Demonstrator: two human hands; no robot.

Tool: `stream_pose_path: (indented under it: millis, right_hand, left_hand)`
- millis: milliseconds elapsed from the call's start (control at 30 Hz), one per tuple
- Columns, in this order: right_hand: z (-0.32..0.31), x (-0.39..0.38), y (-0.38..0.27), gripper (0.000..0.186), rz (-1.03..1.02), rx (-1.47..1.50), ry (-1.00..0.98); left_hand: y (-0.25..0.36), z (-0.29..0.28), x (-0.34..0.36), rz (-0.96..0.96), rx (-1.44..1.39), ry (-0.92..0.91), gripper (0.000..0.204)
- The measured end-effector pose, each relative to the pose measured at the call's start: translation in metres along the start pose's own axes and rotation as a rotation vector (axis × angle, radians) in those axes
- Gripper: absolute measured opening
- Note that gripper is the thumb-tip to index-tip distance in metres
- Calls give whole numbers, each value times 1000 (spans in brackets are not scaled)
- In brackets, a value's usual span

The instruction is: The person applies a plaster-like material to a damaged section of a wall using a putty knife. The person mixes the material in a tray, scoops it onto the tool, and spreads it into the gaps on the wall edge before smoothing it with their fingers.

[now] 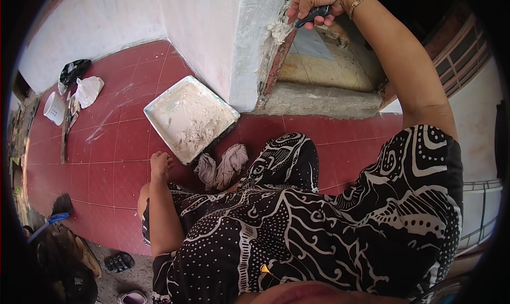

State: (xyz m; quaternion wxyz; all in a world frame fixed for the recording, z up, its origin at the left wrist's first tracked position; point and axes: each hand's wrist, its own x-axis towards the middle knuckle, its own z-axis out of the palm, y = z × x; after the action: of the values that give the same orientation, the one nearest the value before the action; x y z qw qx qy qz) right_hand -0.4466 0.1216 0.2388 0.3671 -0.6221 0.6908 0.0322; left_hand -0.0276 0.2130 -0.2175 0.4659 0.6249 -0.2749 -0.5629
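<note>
My right hand (320, 6) is raised at the top, wrapped round a black-handled trowel (311, 17), whose blade is hidden in or behind pale wet plaster (278, 32) on the corner of the white wall (249, 54), beside the doorway. My left hand (161, 165) hangs low near the square tray (150, 112), with loosely curled fingers apart and nothing visible in them. The tray lies on the red tiles, holding pale lumpy mix (188, 123). A crumpled beige cloth (230, 167) lies just below it.
A concrete threshold (319, 101) crosses the doorway; a tan animal is partly visible inside. At left on the red tiles (106, 182) are a white bucket (53, 108), a white bag (88, 91), a black bag (74, 71) and a plank. A blue-handled brush (57, 217) and footwear (118, 261) lie lower left.
</note>
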Motion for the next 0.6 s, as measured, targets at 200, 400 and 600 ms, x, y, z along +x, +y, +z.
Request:
stream_pose_path:
  millis: [200, 400, 600]
  right_hand:
    - [6, -20, -24, 15, 33, -57, 79]
    - [4, -13, -30, 9, 53, -94, 118]
    - [-19, 1, -29, 9, 33, -66, 48]
  left_hand:
    - [2, -6, 1, 16, -25, -38, 24]
    - [5, 4, -7, 21, -16, -21, 14]
    - [5, 2, -4, 24, -25, -38, 13]
